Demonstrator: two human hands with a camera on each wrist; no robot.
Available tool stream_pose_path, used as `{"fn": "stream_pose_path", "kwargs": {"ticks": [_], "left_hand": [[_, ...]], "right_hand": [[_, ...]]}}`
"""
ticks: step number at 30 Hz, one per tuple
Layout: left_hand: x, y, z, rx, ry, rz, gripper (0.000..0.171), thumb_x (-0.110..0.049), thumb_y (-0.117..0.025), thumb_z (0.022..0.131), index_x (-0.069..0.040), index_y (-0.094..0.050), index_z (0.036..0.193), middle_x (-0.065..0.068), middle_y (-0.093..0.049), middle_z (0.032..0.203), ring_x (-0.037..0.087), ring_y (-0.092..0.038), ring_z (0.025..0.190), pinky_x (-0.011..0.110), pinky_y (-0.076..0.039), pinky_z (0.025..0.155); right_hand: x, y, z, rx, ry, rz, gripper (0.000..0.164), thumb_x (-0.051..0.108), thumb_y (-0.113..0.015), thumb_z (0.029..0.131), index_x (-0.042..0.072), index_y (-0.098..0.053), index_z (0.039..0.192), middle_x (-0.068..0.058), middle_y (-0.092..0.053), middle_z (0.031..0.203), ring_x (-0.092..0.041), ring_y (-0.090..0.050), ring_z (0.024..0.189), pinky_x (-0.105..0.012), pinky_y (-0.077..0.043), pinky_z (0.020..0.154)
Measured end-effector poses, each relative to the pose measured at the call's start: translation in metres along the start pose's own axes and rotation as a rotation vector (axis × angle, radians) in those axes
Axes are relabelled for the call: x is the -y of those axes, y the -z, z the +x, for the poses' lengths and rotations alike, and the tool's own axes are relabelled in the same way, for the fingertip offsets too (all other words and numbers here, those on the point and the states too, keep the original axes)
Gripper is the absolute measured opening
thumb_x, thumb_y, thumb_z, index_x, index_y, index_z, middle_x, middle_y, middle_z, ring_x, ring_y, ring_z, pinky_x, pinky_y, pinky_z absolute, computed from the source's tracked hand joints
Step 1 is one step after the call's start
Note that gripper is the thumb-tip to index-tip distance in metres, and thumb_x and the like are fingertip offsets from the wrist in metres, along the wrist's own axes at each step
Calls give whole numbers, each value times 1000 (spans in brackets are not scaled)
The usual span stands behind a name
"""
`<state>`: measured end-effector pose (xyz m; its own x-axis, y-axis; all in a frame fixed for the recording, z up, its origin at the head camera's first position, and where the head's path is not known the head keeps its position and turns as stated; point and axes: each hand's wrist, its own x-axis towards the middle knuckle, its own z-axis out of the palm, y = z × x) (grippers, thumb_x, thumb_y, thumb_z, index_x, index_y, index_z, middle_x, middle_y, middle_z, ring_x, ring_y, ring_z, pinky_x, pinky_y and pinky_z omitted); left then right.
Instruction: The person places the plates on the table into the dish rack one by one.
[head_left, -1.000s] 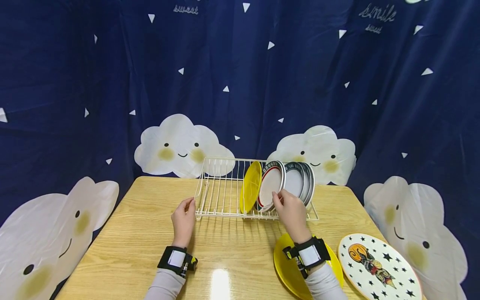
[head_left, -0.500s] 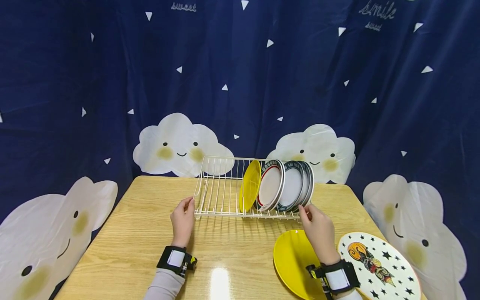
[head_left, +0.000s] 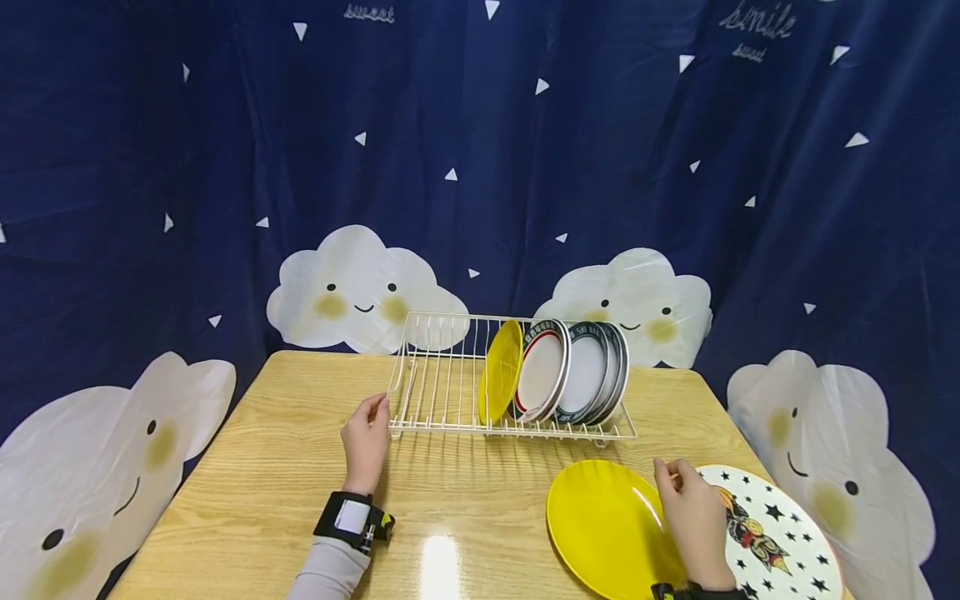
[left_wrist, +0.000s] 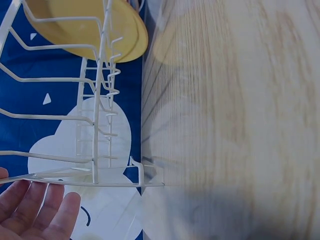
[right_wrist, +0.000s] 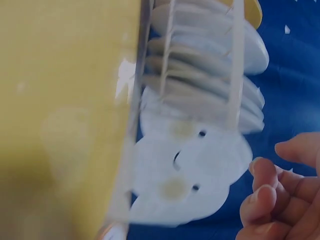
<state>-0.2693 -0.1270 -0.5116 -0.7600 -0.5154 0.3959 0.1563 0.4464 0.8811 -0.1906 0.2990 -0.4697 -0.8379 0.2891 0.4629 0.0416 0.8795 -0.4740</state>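
Note:
A white wire dish rack [head_left: 450, 429] stands on the wooden table. My left hand [head_left: 366, 437] grips its left end; in the left wrist view the fingers [left_wrist: 62, 215] curl beneath the end wire. Upright in the rack are a yellow plate [head_left: 501, 375], a red-ringed white plate [head_left: 540, 377] with another behind it, and several dark-rimmed plates [head_left: 583, 379] at the right. My right hand [head_left: 693, 521], fingers loosely curled around nothing, hovers between a yellow plate [head_left: 603, 525] lying on the table and a white star-patterned plate [head_left: 810, 546], overlapping both in the head view.
The wooden table [head_left: 247, 483] reaches back to a dark blue curtain [head_left: 495, 150] with cloud faces. The rack's left half shows bare slots between its wires. The star-patterned plate lies by the table's right edge, partly behind my right hand.
My right hand has moved from in front of the plates in the rack, rightward and toward me, to above the plates on the table. My left hand stays on the dish rack.

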Motion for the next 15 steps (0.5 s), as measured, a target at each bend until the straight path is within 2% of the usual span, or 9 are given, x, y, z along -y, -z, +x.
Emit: {"fn": "stream_pose_path", "kwargs": {"ticks": [4,9,15], "left_hand": [[0,0,0,4,2,-7,23,-16,-61,96,0,-71,109,19,-74,100,33,-68,90,46,-52,80],[2,-1,-1,9,5,-10,23,-15,-61,96,0,-71,109,19,-73,101,33,-68,91,46,-52,81],[1,-1,-3,4,12,-23,23,-16,-61,95,0,-71,108,19,-74,100,33,-68,91,46,-52,81]], "right_hand": [[-20,6,-11,38,-114,-28,30,27,-57,96,3,-65,80,-3,-54,57,-18,-45,50,-29,-32,49],[-39,12,-25,142,-243,-65,35,31,-53,97,0,-63,85,-3,-56,60,-21,-49,54,-30,-34,52],[-55,12,-37,239,-312,-82,35,31,-51,97,0,-60,83,-4,-57,59,-20,-51,55,-29,-36,52]]}}
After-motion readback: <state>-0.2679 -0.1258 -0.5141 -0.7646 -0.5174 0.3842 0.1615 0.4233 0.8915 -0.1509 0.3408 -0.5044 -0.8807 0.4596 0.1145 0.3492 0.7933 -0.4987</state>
